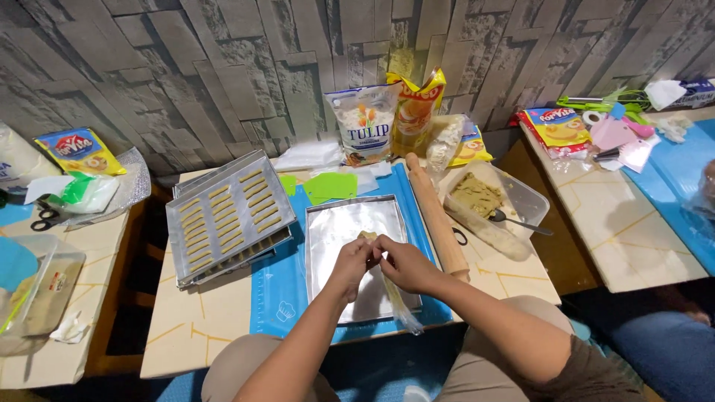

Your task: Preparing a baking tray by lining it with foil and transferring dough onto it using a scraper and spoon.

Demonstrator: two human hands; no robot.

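Clear plastic piping bag (393, 292) of dough pinched shut-fingered between left hand (351, 260) and right hand (404, 262), over foil-lined tray (328, 231)

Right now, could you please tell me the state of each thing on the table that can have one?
Left hand: pinching the piping bag.
Right hand: pinching the piping bag.
Piping bag: held over the foil-lined tray, part filled.
Foil-lined tray: flat, bare foil.
Tray of dough strips: filled in rows, stacked on another tray.
Plastic tub: open, dough and fork inside.
Rolling pin: lying flat.
Flour bag: upright.
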